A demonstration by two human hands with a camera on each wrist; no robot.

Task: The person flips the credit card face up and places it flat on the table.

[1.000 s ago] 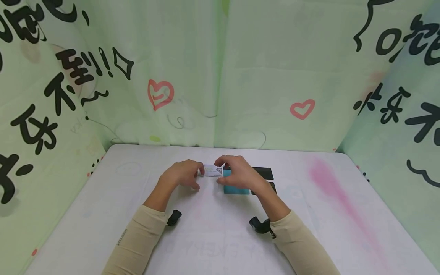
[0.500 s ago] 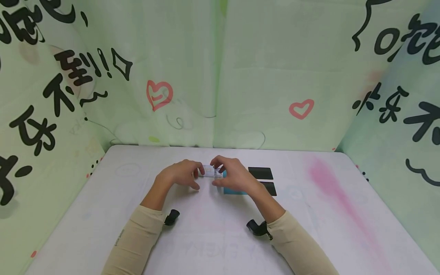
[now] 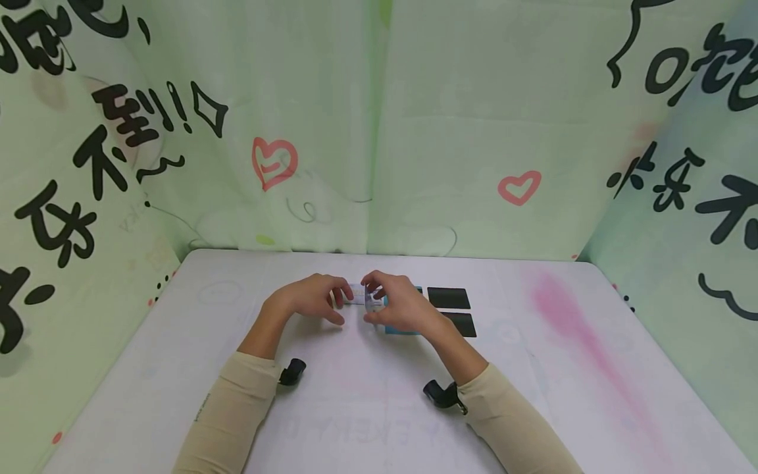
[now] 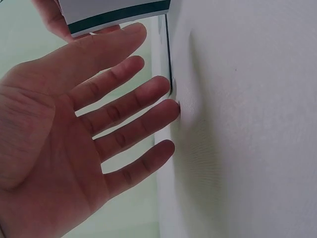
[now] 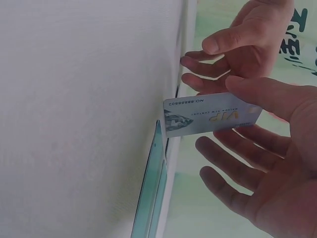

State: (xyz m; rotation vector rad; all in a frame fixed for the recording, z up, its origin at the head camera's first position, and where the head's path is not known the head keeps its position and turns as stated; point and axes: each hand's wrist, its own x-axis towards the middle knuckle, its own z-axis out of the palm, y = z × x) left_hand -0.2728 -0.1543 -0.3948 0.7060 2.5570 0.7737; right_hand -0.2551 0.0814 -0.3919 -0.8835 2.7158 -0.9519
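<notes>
My right hand [image 3: 397, 301] pinches a silvery VIP card [image 5: 198, 119] between thumb and fingers. The card stands on edge, its short side right at the table surface. Its back, white with a dark green stripe [image 4: 119, 17], shows at the top of the left wrist view. My left hand [image 4: 94, 114] faces it from the left, fingers spread and relaxed, holding nothing. Between the hands, a pale printed card [image 3: 358, 294] lies flat on the table, partly hidden by the left fingers. Teal cards [image 5: 149, 183] lie under and beside the right hand.
Two black cards [image 3: 448, 298] lie one in front of the other, right of the teal ones. The white table [image 3: 331, 421] ends at a pale green curtain [image 3: 438, 131] with hearts and lettering. Black wrist-camera mounts [image 3: 441, 395] jut inward from both sleeves.
My right hand has shifted left and tilted the VIP card up onto its edge. More of the black cards shows now. The left hand has stayed nearly in place.
</notes>
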